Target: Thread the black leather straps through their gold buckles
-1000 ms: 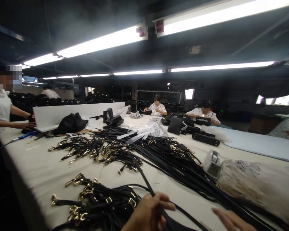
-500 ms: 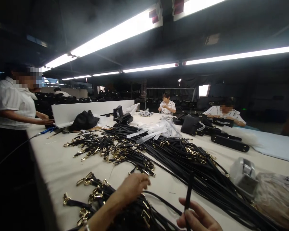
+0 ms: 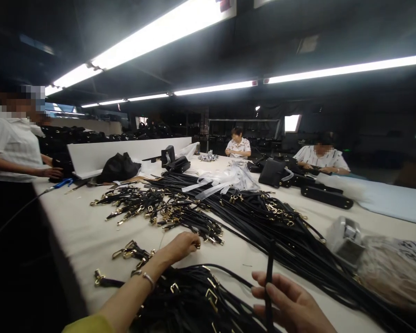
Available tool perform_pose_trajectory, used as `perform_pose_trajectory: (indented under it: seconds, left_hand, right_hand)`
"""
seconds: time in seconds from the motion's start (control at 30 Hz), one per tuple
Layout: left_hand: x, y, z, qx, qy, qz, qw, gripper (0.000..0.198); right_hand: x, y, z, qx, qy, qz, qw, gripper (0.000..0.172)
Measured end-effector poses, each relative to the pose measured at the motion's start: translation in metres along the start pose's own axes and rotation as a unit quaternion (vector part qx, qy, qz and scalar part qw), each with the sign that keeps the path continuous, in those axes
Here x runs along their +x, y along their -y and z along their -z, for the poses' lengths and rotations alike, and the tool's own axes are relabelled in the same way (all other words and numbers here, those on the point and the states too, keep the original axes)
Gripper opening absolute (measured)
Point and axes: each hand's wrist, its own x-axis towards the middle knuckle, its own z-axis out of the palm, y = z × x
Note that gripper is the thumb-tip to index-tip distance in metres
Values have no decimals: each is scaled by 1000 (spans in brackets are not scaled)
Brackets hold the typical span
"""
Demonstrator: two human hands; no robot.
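Note:
My right hand (image 3: 293, 300) pinches a narrow black strap (image 3: 270, 277) between thumb and fingers and holds its end upright at the lower right. Over the near edge of a pile of short black straps with gold buckles and clasps (image 3: 180, 215), my left hand (image 3: 183, 245) has its fingers closed. A small gold-coloured glint shows at those fingertips, but what they grip is mostly hidden. Beneath my left forearm lies a heap of black straps with gold buckles (image 3: 180, 296).
Long black straps (image 3: 242, 231) run diagonally across the table (image 3: 72, 236). White plastic strips (image 3: 229, 178) lie on them. A grey-white device (image 3: 345, 238) and a plastic-wrapped bundle (image 3: 395, 268) stand at right. Black bags (image 3: 273, 173) lie farther back. Several people work around the table.
My left hand has moved forward and slightly left to the short-strap pile, and its fingers have closed. My right hand still holds the strap upright. The camera view has shifted slightly.

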Motion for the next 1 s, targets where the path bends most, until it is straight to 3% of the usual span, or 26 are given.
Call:
perform_pose_trajectory:
  seconds: [0.07, 0.17, 0.3, 0.43, 0.63, 0.77, 1.0]
  left_hand:
    - [-7, -22, 0, -51, -8, -10, 999, 10]
    - [-30, -64, -1, -132, -15, -33, 991, 27]
    - [-68, -119, -4, -218, -19, -65, 974, 32]
    - [-98, -164, -8, -365, -1, -99, 926, 26]
    - [-123, -223, -22, -476, 23, -118, 871, 26]
    - [-132, -245, -39, -563, 41, -103, 819, 31]
    - [-135, -249, -81, -677, 96, -75, 725, 29]
  right_hand:
    - [-7, 12, -3, 10, -8, 30, 999, 54]
    - [-17, 20, -1, 1, -12, 55, 998, 54]
    - [-31, 18, 9, -94, 32, 42, 994, 60]
    - [-56, 14, 20, -139, 59, 21, 988, 68]
    - [-103, 22, 32, -153, 99, 80, 980, 57]
    - [-129, 27, 41, -151, 109, 82, 979, 57]
    - [-159, 26, 53, -125, 93, 95, 983, 55]
